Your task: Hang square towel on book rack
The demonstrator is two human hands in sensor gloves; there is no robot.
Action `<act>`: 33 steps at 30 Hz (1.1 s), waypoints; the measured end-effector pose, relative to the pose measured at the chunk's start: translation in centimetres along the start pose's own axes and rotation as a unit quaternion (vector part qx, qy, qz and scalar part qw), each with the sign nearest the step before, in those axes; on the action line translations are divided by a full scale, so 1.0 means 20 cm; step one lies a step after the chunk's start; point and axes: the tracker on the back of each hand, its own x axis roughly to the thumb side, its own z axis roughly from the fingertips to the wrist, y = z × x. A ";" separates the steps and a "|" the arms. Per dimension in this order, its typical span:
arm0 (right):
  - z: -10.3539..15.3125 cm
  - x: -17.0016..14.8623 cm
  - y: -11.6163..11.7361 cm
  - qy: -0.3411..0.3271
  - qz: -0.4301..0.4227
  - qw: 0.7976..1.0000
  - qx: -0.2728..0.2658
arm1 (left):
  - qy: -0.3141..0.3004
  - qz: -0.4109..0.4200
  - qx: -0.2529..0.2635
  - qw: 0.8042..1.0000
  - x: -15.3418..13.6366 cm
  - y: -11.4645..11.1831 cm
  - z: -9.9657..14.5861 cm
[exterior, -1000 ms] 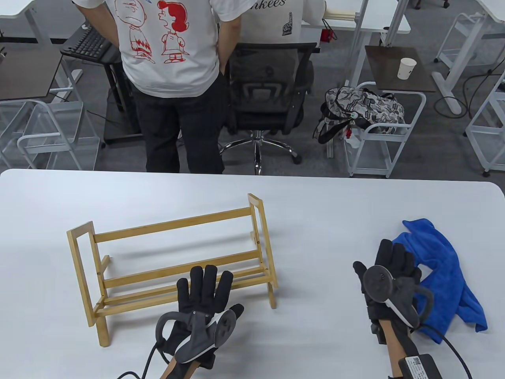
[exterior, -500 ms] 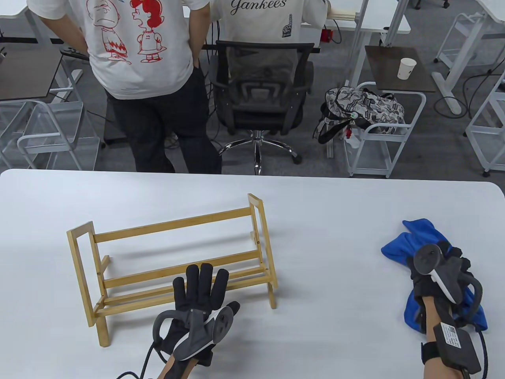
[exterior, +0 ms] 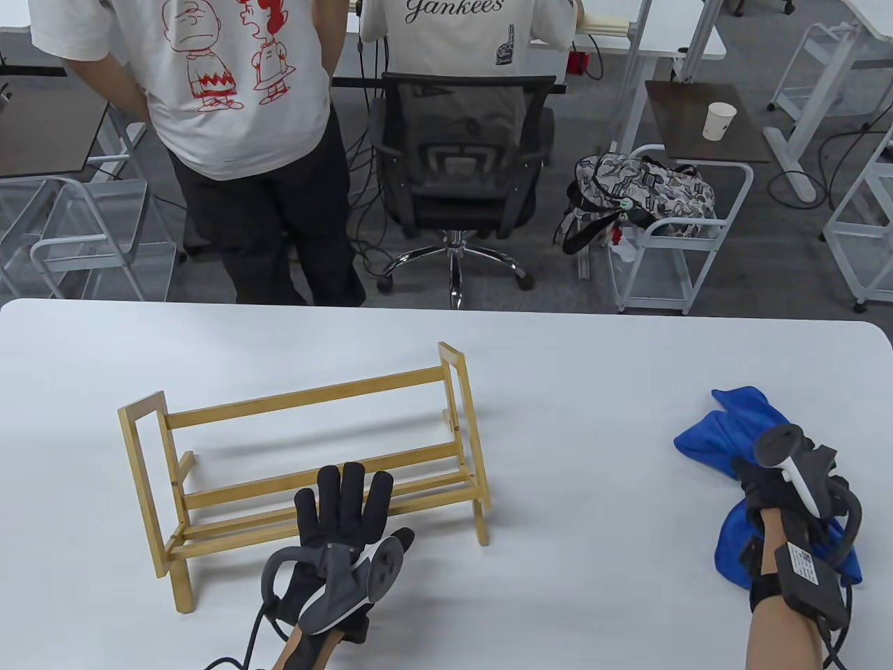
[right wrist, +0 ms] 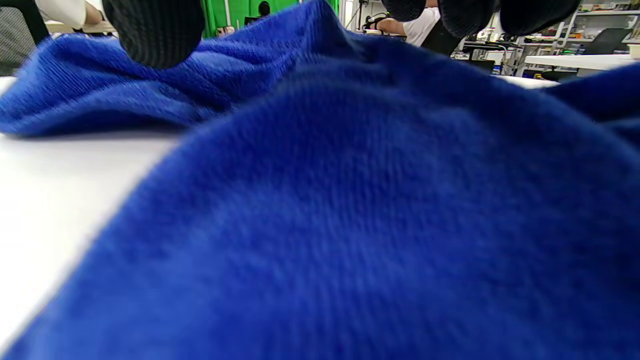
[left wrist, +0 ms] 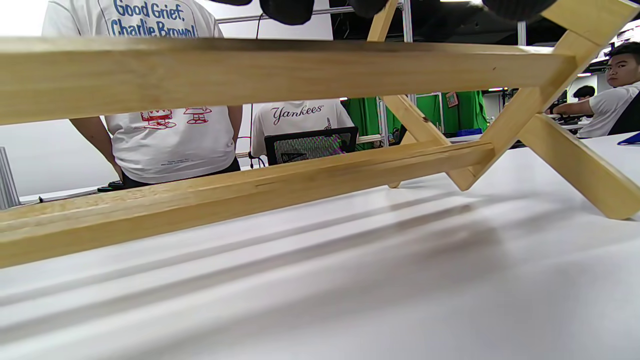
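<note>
Resting on the crumpled blue towel (exterior: 704, 443) at the right side of the white surface (exterior: 579, 419), your right hand (exterior: 785, 488) lies across the middle of the cloth, with blue showing beyond it toward the far edge and again near your wrist. In the right wrist view the dark fingertips (right wrist: 155, 30) sit on the upper folds of the towel (right wrist: 350, 200), the thumb apart from the others, but whether that grip has actually clenched on the fabric you cannot tell from here (the tracker hides the fingers from above).

Your left hand (exterior: 342, 530) is spread flat, fingers straight and fanned, a released grip holding nothing. It sits at the front of the wooden book rack (exterior: 307, 398), its fingers (exterior: 349, 488) overlapping the lower front rails in the table view. In the left wrist view those rails (left wrist: 280, 75) run across the frame just under the fingertips, but whether they touch the wood is not clear.

The rack stands upright on its legs toward the left of the surface, well apart from the towel, and its top bar is bare. The towel lies bunched on the surface.

Beyond the far edge a standing person in a cartoon-print shirt (exterior: 209, 77) faces away, beside a black office chair (exterior: 460, 160).
</note>
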 end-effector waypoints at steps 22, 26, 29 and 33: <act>0.07 0.05 0.07 0.006 0.072 0.996 -0.048 | 0.007 0.009 0.007 1.000 -0.03 0.02 0.01; 0.11 0.05 0.06 -0.005 0.061 0.996 -0.057 | 0.004 0.012 0.009 1.000 -0.03 0.01 0.01; 0.15 0.05 0.05 -0.013 0.045 0.997 -0.066 | 0.001 0.014 0.011 1.000 -0.02 0.01 0.01; 0.21 0.06 0.01 -0.031 0.027 0.996 -0.085 | -0.004 0.017 0.011 1.000 -0.01 0.01 0.02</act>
